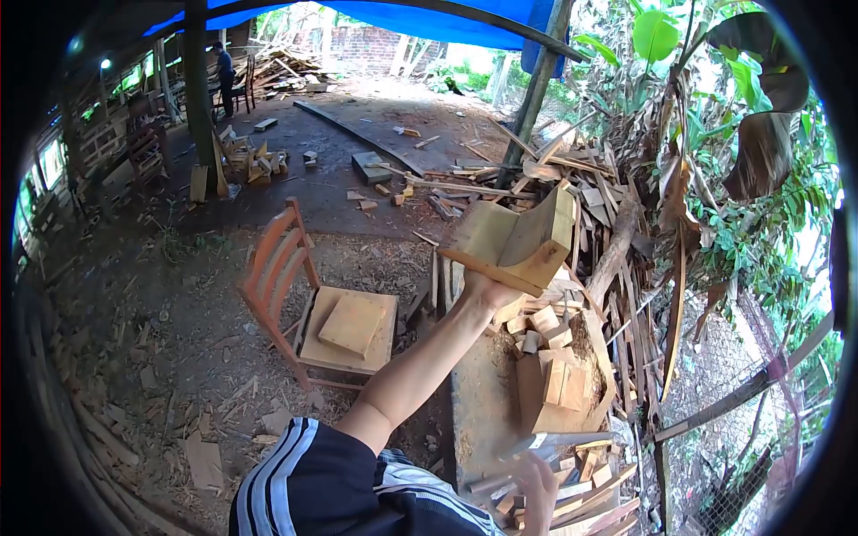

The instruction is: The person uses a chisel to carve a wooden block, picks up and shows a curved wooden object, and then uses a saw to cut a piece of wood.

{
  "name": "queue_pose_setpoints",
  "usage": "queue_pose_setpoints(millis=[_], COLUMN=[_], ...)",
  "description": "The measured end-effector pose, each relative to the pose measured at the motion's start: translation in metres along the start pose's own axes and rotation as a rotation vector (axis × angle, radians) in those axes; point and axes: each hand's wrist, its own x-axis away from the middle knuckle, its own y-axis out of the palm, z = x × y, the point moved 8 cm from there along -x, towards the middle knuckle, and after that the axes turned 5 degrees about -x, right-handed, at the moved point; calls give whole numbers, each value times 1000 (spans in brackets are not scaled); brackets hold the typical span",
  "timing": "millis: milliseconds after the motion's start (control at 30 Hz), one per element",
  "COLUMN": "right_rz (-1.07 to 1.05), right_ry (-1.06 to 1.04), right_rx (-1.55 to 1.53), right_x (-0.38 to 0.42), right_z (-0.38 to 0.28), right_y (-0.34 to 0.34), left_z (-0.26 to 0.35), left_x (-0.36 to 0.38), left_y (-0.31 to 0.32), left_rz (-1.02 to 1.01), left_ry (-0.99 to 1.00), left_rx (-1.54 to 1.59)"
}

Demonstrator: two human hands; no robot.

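My left hand point(493, 292) is raised at the end of a stretched arm and holds up a thick wooden block point(505, 234) with a curved hollow cut into its upper face. The block rests tilted over the palm, and most of the fingers are hidden by it. Low in the view, my right hand point(536, 487) is smeared by motion beside a grey bar-like piece point(567, 439), above the bench; I cannot tell whether it grips anything. Under and beyond the left hand, several cut wood blocks point(550, 326) and a larger wooden piece point(565, 384) lie on the bench point(478, 402).
Left of the bench stands a wooden chair point(277, 268) with a square wood piece point(352, 325) on its seat. Scrap wood point(608, 214) is heaped along the right, by a wire fence. Posts hold up a blue tarp point(429, 18). A person point(224, 79) stands far back left.
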Motion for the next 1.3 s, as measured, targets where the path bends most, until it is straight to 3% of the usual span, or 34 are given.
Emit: queue_pose_setpoints(millis=[233,533,1233,1300], right_rz=[0,3,5,26], right_ry=[1,-5,-9,7], right_rx=[-33,-65,-58,-88], right_x=[1,0,-2,-6], right_z=[8,13,9,15], right_y=[-5,-6,-4,-8], left_z=[-7,4,0,2], left_x=[2,0,-1,2], left_y=[5,-7,3,-5], left_rz=[-25,103,24,108], left_ry=[-35,102,61,79], left_rx=[12,-161,-175,-154])
